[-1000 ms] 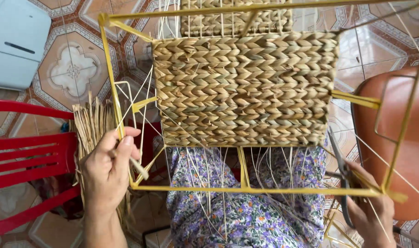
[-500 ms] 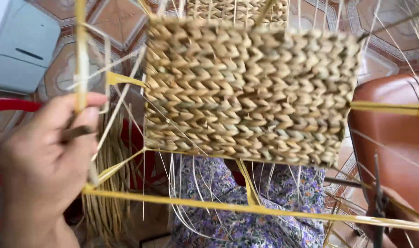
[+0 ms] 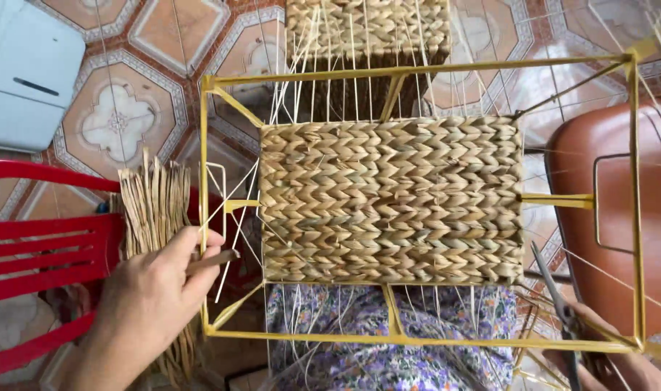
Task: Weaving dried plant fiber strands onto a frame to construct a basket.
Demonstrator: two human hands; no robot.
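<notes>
At the far left a pale plastic box (image 3: pixel 28 80) sits on the patterned tile floor (image 3: pixel 120 119), and below it a red plastic chair (image 3: pixel 44 250) reaches in from the edge. Against the chair stands a bundle of dried straw strands (image 3: pixel 155 206), upright, its cut ends at the top. The left hand (image 3: pixel 151 304) comes up from the bottom left in front of that bundle; its thumb and fingers pinch a short strand end (image 3: pixel 213 260) just beside the left bar of the yellow wire frame (image 3: pixel 204 217). The frame lies over the person's lap, above a purple floral cloth (image 3: pixel 388 347). In its middle sits a woven straw panel (image 3: pixel 392 199), plaited in herringbone rows, with thin pale cords running from it to the frame's bars. Beyond the top bar a second woven straw piece (image 3: pixel 367 29) shows. To the right an orange-brown seat (image 3: pixel 613 217) lies under the frame's right side. At the bottom right the right hand (image 3: pixel 613 362) is mostly hidden behind the frame; it is closed around scissors (image 3: pixel 558 308), whose blades point up towards the panel's lower right corner.
</notes>
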